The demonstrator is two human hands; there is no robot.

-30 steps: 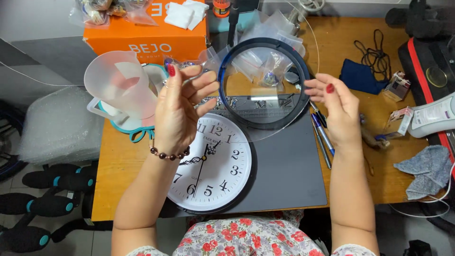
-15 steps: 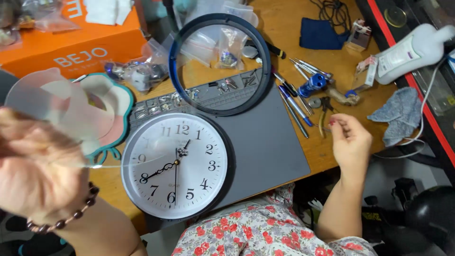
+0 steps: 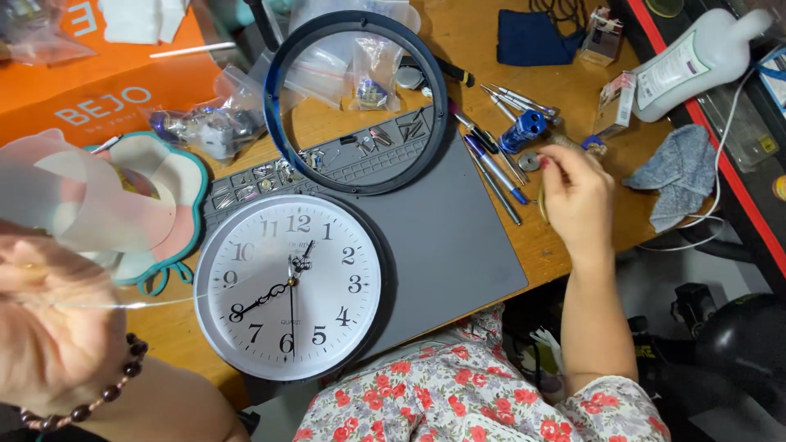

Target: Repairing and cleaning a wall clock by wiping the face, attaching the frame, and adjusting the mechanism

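Observation:
My left hand [image 3: 57,327], with a dark bead bracelet at the wrist, is raised close to the camera at the lower left. It grips a clear round clock cover [image 3: 74,200], seen partly edge-on. A white wall clock [image 3: 291,286] lies face up on the grey mat [image 3: 458,237]. Just behind it lies the clock's dark ring frame [image 3: 278,123]. At the mat's right edge my right hand [image 3: 577,192] rests with bent fingers over the screwdrivers [image 3: 491,168]. It is next to a small blue tool [image 3: 524,129], and its fingertips are hidden.
An orange box [image 3: 98,98] and a teal flower-shaped tray [image 3: 192,192] stand at the left. Small plastic bags [image 3: 205,127] of parts lie behind the clock. A grey cloth [image 3: 667,176], a white bottle [image 3: 696,61] and a navy pouch [image 3: 536,37] occupy the wooden desk at right.
Both hands let go of the ring frame, which now lies on the desk. My left hand drew the clear cover away to the left, and my right hand reached over to the tools.

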